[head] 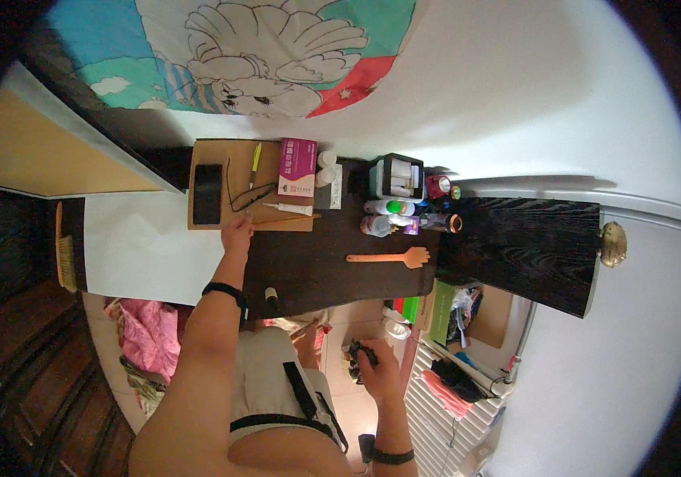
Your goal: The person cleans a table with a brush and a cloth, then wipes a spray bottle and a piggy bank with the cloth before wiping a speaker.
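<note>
My left hand (237,234) reaches over the front edge of a cardboard sheet or box (269,223), its fingertips by the black-framed eyeglasses (251,197) and the end of a thin wooden stick (287,219). Whether the fingers grip either one is unclear. Also on the cardboard lie a black smartphone (207,194), a yellow pen (255,164), a white tube (290,208) and a purple-and-white box (297,167). Below the desk edge, my right hand (381,371) is closed around a small dark object (366,356), mostly hidden by the fingers.
An orange hand-shaped scratcher (391,257) lies on the dark desk (316,262). Behind it stand several bottles (376,225) and a black-rimmed container (400,179). A white sheet (144,247) covers the desk's left. A brush (66,262) is at far left, a white radiator (430,429) at lower right.
</note>
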The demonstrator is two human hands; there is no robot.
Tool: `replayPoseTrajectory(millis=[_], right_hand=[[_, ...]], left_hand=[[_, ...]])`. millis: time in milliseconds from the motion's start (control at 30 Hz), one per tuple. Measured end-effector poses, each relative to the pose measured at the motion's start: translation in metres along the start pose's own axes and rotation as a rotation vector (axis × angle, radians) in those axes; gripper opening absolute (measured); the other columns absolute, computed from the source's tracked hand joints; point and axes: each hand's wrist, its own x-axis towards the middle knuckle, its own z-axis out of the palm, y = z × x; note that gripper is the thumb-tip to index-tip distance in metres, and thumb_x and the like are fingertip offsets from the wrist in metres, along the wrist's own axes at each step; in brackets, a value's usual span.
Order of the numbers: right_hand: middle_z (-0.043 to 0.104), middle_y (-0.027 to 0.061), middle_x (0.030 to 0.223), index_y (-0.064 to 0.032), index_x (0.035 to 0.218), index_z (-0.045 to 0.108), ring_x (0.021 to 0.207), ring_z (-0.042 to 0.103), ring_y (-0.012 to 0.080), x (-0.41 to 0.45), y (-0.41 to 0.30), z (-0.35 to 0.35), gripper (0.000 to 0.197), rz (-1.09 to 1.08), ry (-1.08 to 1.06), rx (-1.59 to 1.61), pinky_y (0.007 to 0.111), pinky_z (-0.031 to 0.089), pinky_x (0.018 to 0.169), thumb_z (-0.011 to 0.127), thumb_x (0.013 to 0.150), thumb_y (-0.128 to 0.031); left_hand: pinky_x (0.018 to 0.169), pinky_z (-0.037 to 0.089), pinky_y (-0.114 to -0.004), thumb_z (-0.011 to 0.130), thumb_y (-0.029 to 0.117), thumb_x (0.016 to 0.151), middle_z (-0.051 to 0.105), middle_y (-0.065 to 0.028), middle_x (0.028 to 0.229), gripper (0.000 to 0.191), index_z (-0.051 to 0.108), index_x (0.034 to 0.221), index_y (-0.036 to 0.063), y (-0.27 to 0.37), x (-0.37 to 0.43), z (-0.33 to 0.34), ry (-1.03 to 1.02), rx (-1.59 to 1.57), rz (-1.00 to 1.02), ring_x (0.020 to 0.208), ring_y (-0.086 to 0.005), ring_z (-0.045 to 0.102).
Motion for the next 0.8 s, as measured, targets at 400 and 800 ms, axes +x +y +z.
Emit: replayPoseTrajectory(millis=[400, 800], right_hand=[[0.069, 0.0093, 0.102, -0.0064, 0.109, 0.067, 0.093, 0.066, 0.0224, -0.023, -0.012, -0.024, 0.020, -0.018, 0.070, -0.215, 0.030, 0.049, 0.088, 0.067, 0.089, -0.011], [0.068, 0.0134, 0.097, -0.0023, 0.107, 0.067, 0.090, 0.066, 0.0262, -0.029, 0.058, -0.049, 0.021, -0.299, 0.148, -0.240, 0.034, 0.051, 0.081, 0.069, 0.087, -0.007]], left_hand=[[0.062, 0.052, -0.033, 0.061, 0.025, 0.093, 0.069, -0.0081, 0.076, 0.027, 0.071, 0.100, 0.0009, -0.019, -0.080, -0.027, 0.152, 0.378, -0.129, 0.066, -0.0184, 0.064], [0.074, 0.055, -0.043, 0.057, 0.026, 0.089, 0.073, -0.0153, 0.080, 0.029, 0.073, 0.089, 0.0008, -0.092, -0.140, -0.135, 0.237, 0.881, -0.127, 0.073, -0.0311, 0.070]])
